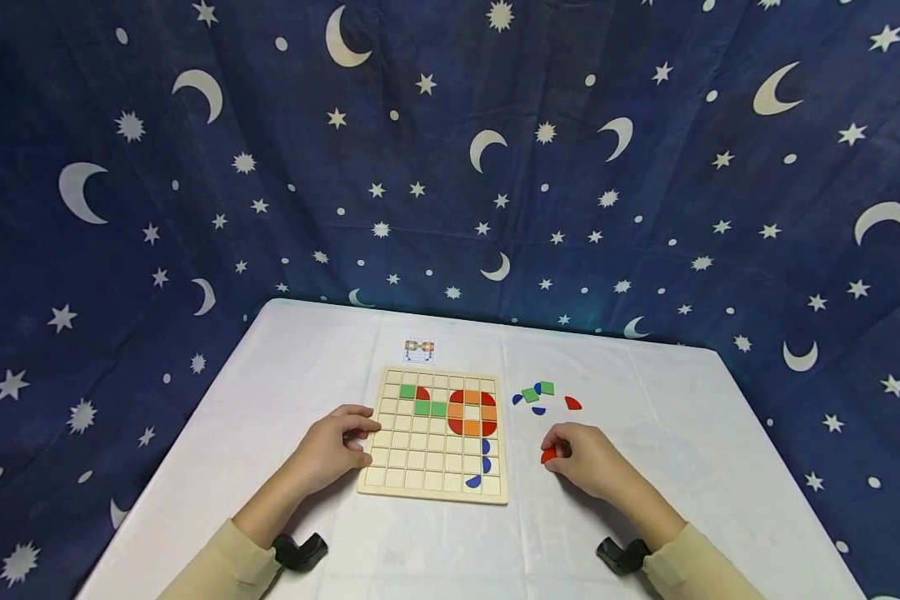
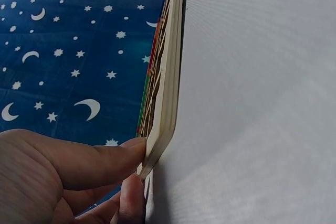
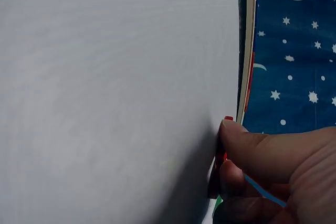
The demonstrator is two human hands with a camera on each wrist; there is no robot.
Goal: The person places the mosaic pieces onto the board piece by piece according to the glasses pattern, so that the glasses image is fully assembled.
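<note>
on the tabletop [image 1: 345, 554], grid board [image 1: 414, 442] has one red-orange ring [image 1: 472, 397] looking done, other cells mostly bare, loose pieces [image 1: 547, 388] left; left fingers [image 1: 356, 411] parted against board's edge, right fingers [image 1: 558, 432] pinching a red piece [image 1: 547, 456].

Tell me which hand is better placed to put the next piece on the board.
Right, probably: the right hand pinches a red piece to the right of the board, near loose pieces. The left hand touches the board's left edge, so steadying looks its better role.

Left hand [image 1: 332, 448] rests while right hand [image 1: 587, 460] pinches.
</note>
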